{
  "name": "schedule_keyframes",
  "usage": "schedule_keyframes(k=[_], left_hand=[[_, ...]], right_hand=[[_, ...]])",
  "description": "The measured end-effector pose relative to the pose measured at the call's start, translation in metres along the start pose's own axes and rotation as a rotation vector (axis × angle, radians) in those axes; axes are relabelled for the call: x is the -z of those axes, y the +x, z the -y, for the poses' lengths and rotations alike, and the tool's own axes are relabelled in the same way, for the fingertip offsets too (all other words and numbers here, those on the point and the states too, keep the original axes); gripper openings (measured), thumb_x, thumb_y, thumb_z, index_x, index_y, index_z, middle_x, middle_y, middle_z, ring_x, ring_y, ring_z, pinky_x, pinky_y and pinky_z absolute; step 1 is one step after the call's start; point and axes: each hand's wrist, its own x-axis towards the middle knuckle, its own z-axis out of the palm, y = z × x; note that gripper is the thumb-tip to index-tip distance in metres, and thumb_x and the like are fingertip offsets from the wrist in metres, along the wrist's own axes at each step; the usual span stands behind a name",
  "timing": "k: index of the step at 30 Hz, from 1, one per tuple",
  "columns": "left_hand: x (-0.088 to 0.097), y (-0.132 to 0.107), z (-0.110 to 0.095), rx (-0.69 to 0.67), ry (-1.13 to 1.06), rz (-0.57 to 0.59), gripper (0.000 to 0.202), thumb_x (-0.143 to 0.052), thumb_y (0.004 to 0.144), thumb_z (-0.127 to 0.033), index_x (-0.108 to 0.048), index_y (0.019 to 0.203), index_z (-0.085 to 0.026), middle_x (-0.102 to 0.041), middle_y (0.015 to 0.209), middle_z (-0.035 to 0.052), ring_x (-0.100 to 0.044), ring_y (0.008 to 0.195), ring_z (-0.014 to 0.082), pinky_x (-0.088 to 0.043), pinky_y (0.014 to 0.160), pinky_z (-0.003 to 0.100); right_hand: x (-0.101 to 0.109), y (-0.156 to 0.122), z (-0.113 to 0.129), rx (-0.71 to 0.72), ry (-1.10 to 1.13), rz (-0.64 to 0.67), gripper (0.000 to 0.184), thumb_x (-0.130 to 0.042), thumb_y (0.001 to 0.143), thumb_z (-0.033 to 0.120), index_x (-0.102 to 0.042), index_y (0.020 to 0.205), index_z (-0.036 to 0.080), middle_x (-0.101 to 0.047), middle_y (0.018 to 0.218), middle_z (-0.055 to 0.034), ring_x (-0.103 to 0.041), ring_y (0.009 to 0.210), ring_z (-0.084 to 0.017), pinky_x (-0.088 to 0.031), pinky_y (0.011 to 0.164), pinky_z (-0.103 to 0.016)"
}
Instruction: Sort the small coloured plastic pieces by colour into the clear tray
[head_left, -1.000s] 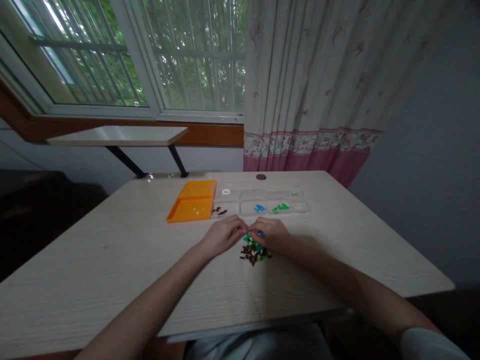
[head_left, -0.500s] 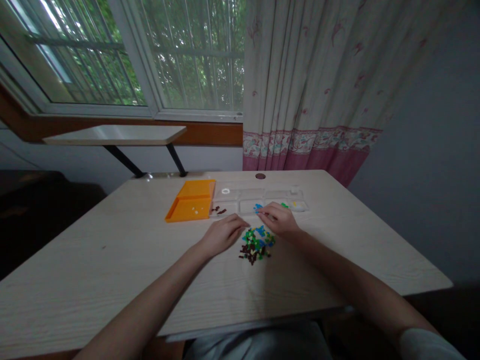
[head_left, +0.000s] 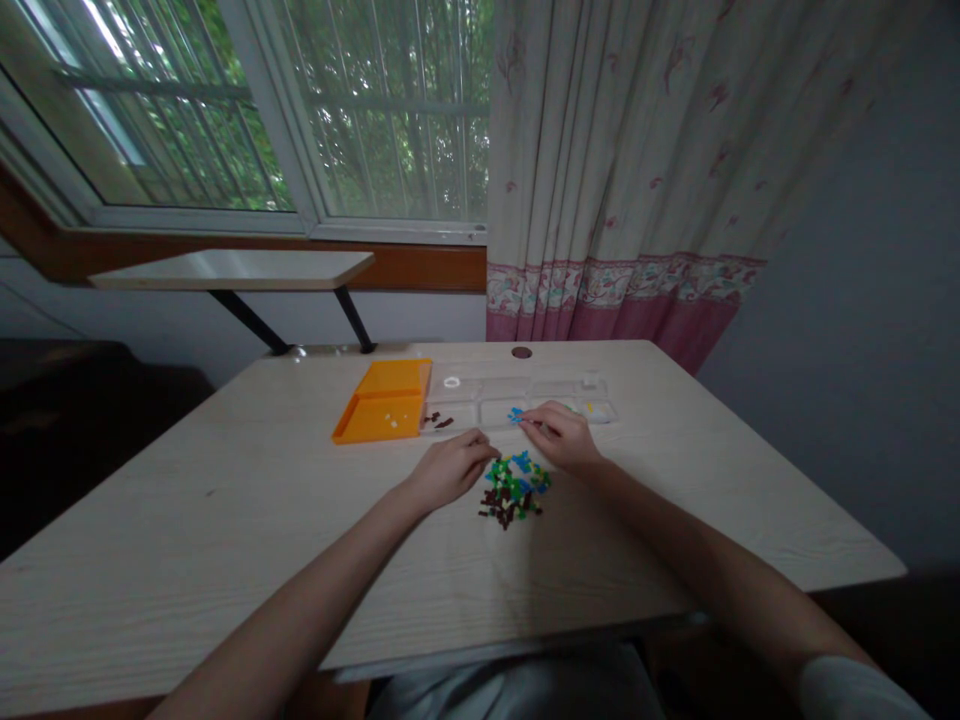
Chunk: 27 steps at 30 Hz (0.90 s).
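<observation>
1. A little to the near side of the middle of the tabletop (head_left: 225, 520) lies a small pile of coloured pieces (head_left: 513, 492). The brown ones are on its near side, the green and blue ones on its far side.
2. The left hand (head_left: 448, 468) rests on the tabletop just beside the pile, at its left. The fingers are loosely curled, with the tips near the far left edge of the pile. I cannot tell if they pinch a piece.
3. The right hand (head_left: 564, 437) is beyond the pile, to its far right and apart from it. Its fingers are drawn together and point left, over the near row of a clear compartment box (head_left: 487, 392). Whether they hold a piece is too small to see.
4. These fingertips are just beside the blue pieces (head_left: 515, 414) in one compartment of the near row. Further left in the same row lie brown pieces (head_left: 439, 422). A white ring (head_left: 451, 382) lies in the far row.
5. An orange tray (head_left: 390, 385) lies against the left end of the box, with a few white bits in it.
6. Near the far edge of the tabletop is a dark round hole (head_left: 522, 352). Behind it hangs a curtain (head_left: 622, 200) beside a window (head_left: 337, 110).
</observation>
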Motion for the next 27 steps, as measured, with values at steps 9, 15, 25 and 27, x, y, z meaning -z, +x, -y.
schedule_keyframes(k=[9,15,25,27], left_hand=[[0.001,-0.001,0.000,-0.011,0.046,0.032,0.030,-0.039,0.085,-0.018,-0.056,0.108,-0.025,-0.054,0.100,0.0041,-0.055,0.090,0.0154,-0.044,0.076,0.023],[0.001,-0.002,0.004,0.011,0.016,0.006,0.025,-0.039,0.085,-0.019,-0.057,0.102,-0.023,-0.054,0.099,0.0040,-0.055,0.089,0.0146,-0.044,0.076,0.023],[0.004,-0.001,0.005,0.041,-0.009,0.000,0.018,-0.038,0.087,-0.025,-0.055,0.090,-0.019,-0.056,0.092,0.0047,-0.055,0.087,0.0154,-0.043,0.075,0.024],[0.003,-0.001,0.007,0.041,-0.018,-0.006,0.019,-0.039,0.086,-0.025,-0.055,0.094,-0.019,-0.056,0.094,0.0048,-0.054,0.088,0.0155,-0.043,0.076,0.024]], right_hand=[[0.000,0.002,-0.001,0.051,0.039,-0.067,0.010,-0.056,0.080,0.021,-0.066,0.082,0.018,-0.066,0.073,-0.0038,-0.058,0.064,-0.011,-0.048,0.060,-0.022],[0.001,0.001,-0.002,0.009,0.022,-0.061,0.012,-0.055,0.081,0.023,-0.066,0.083,0.019,-0.066,0.073,-0.0032,-0.058,0.066,-0.012,-0.048,0.063,-0.023],[-0.004,0.003,-0.025,-0.200,-0.187,0.058,0.019,-0.051,0.084,0.032,-0.067,0.085,0.021,-0.063,0.079,-0.0023,-0.059,0.072,-0.012,-0.045,0.066,-0.022],[-0.006,0.002,-0.029,-0.226,-0.225,0.082,0.020,-0.051,0.085,0.033,-0.067,0.085,0.022,-0.064,0.080,-0.0020,-0.060,0.073,-0.013,-0.045,0.067,-0.023]])
